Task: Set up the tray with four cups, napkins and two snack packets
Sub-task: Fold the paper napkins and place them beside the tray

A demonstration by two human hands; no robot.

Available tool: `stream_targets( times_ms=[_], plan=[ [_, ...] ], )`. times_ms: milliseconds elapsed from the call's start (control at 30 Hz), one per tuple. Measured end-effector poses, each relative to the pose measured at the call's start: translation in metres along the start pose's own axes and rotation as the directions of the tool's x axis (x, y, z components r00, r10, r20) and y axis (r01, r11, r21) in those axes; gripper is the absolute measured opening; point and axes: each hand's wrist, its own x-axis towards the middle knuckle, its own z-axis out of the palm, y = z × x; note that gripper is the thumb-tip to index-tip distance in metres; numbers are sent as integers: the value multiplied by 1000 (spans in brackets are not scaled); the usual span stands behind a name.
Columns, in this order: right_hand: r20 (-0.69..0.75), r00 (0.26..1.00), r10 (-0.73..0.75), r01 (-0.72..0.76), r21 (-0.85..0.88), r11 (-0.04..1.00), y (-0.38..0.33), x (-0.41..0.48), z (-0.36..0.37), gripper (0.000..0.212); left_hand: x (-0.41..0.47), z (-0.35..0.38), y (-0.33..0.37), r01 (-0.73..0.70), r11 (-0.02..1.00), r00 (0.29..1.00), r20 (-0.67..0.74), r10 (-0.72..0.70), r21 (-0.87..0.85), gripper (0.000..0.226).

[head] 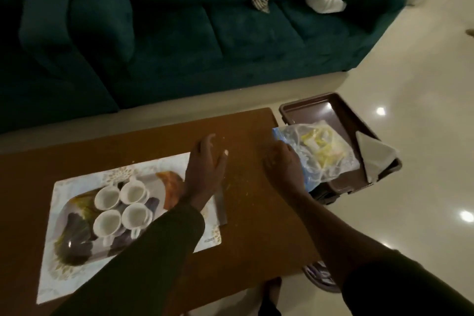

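My right hand [280,161] pinches the snack packet [325,154] at its blue edge, over the tray [341,110] beside the table's right end; limp, slippery film. Left hand [205,169] open, empty.

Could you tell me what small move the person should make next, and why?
Probably draw the snack bag out of the brown tray toward the printed tray. The right hand already grips the bag's edge, and the four cups sit on the printed tray, which shows no snacks yet.
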Motion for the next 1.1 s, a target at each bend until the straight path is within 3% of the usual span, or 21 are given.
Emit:
stream_targets(
  times_ms=[267,433,600,700,800,967,1100],
  plan=[
    [-151,972,181,-167,102,981,151,51,-81,27,43,147,89,2,1000,971,239,-8,25,59],
    [-232,897,376,-353,138,925,253,76,-134,25,49,254,147,-70,996,919,386,86,-56,49],
    [-284,829,481,-462,136,877,328,86,-153,35,53,333,195,68,987,890,457,7,-147,41],
    [-304,787,537,-512,166,843,357,92,-155,36,56,371,214,161,973,857,513,-56,-163,46],
    [-274,769,578,-556,159,816,380,105,-155,52,57,401,225,265,947,807,579,-116,-179,50],
    [-176,769,614,-609,93,788,396,128,-150,69,55,424,231,323,928,744,656,-128,-185,47],
    [-132,766,629,-630,40,776,398,141,-142,67,57,423,226,342,922,737,661,-141,-184,35]
  ],
)
